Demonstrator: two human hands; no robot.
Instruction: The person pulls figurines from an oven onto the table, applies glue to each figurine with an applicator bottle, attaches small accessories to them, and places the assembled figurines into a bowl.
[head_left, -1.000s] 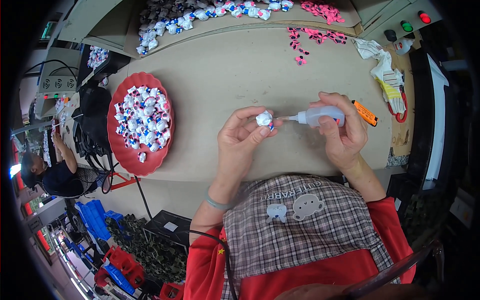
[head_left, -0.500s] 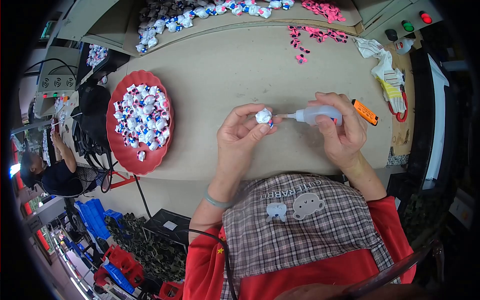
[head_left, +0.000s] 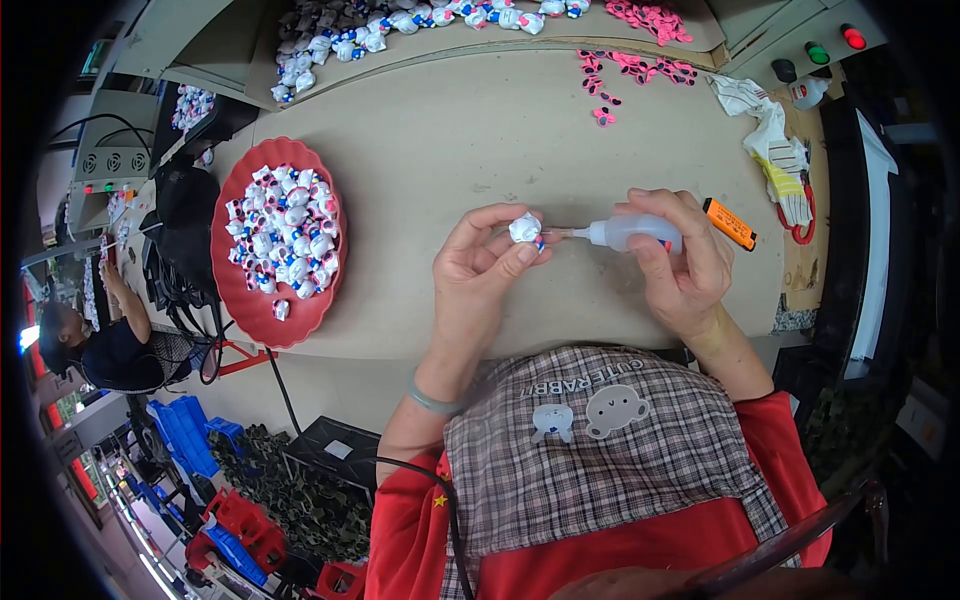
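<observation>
Figurine (head_left: 525,229), small and white-headed with blue lower down, sits in the left hand (head_left: 482,260), pinched between thumb and fingers. Its long axis is partly covered by the fingers and cannot be fixed. Immediately right of it is the thin nozzle (head_left: 568,233) of a translucent squeeze bottle (head_left: 630,235), long axis nearly level across the view, tip pointing left at the figurine; contact cannot be told. Right hand (head_left: 690,270) is curled around the bottle's rear, so the left hand is nearer the figurine. Tabletop (head_left: 420,130), left to right: scalloped red dish (head_left: 265,330) heaped with similar figurines (head_left: 290,230); pink pieces (head_left: 636,68) scattered below the shelf (head_left: 500,48); an orange-and-black object (head_left: 730,224), kind unclear, just beside the right hand; white-and-yellow glove (head_left: 750,105) with red loop handles (head_left: 803,235) partly beneath. Room, left to right: seated co-worker (head_left: 115,340) at another station; blue crates (head_left: 185,440) on the floor side; at upper right, a panel with green button (head_left: 818,53) and red button (head_left: 853,38).
</observation>
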